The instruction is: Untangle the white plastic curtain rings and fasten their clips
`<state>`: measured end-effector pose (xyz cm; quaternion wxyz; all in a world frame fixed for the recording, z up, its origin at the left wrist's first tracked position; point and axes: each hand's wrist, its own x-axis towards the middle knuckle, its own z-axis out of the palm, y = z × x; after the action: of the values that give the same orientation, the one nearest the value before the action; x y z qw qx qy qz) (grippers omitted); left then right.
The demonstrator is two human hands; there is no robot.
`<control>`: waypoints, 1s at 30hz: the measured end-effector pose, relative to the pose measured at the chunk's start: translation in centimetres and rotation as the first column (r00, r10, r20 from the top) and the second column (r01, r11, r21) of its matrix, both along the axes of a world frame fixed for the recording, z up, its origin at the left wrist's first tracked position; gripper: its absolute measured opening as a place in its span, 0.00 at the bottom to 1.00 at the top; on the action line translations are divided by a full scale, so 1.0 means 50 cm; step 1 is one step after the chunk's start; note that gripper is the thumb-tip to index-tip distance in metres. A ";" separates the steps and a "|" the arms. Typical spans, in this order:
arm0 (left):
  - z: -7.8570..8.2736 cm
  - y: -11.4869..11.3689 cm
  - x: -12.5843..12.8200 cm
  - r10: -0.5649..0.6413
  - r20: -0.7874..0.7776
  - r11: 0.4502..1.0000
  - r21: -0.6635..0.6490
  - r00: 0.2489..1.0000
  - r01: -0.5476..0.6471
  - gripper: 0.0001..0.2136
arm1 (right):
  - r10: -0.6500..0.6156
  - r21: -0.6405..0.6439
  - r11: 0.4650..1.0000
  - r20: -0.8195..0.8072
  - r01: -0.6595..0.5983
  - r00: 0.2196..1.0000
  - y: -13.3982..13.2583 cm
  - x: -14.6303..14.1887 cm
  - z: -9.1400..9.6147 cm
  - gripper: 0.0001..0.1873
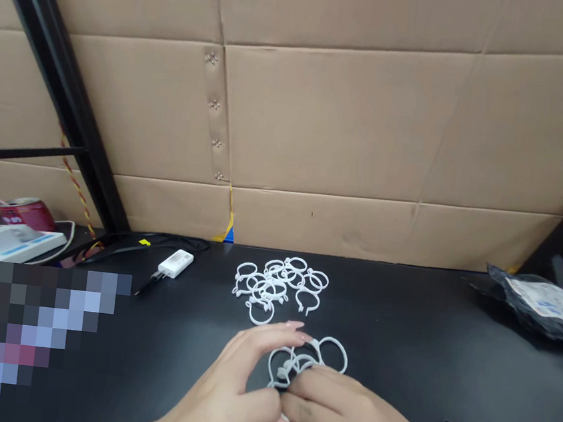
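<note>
My left hand [238,384] and my right hand [348,409] meet near the bottom middle of the view. Between them is a cluster of white plastic curtain rings [346,356], some seemingly linked together. The right fingers are closed in a pinch on the rings. On the left, my thumb presses in close to the right fingertips while the upper fingers reach over the cluster. The exact grip point is hidden behind the fingers. Farther back on the black table lies a loose pile of similar rings [273,289], several overlapping, one at its right with a gap.
A white charger-like block [176,264] with a black plug lies left of the pile. At far left are a power strip [46,243] and a red can [30,213]. A black plastic package [543,306] lies at right. A cardboard wall [351,124] closes the back.
</note>
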<state>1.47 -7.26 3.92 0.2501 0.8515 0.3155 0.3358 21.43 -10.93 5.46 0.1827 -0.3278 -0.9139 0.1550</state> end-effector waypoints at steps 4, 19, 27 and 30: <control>0.001 0.003 -0.007 -0.087 -0.050 0.984 0.151 0.995 0.094 0.06 | -0.070 -0.064 0.996 -0.036 0.067 0.997 0.009 0.008 0.011 0.13; 0.034 0.003 -0.005 0.209 -0.020 0.975 -0.072 0.978 -0.210 0.12 | -0.308 0.040 0.950 -0.051 0.310 0.950 0.067 0.049 0.002 0.14; 0.028 0.000 -0.005 0.173 -0.041 0.983 -0.062 0.984 -0.175 0.13 | -0.470 0.001 0.882 -0.101 0.472 0.877 0.151 0.100 -0.058 0.13; 0.029 0.000 -0.003 0.153 -0.056 0.986 -0.061 0.987 -0.156 0.13 | -0.456 -0.009 0.889 -0.106 0.457 0.884 0.159 0.099 -0.058 0.09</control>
<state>1.31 -7.25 5.35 0.2427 0.8242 0.3977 0.3218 26.37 -2.98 2.55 0.2647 -0.5233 -0.8014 0.1174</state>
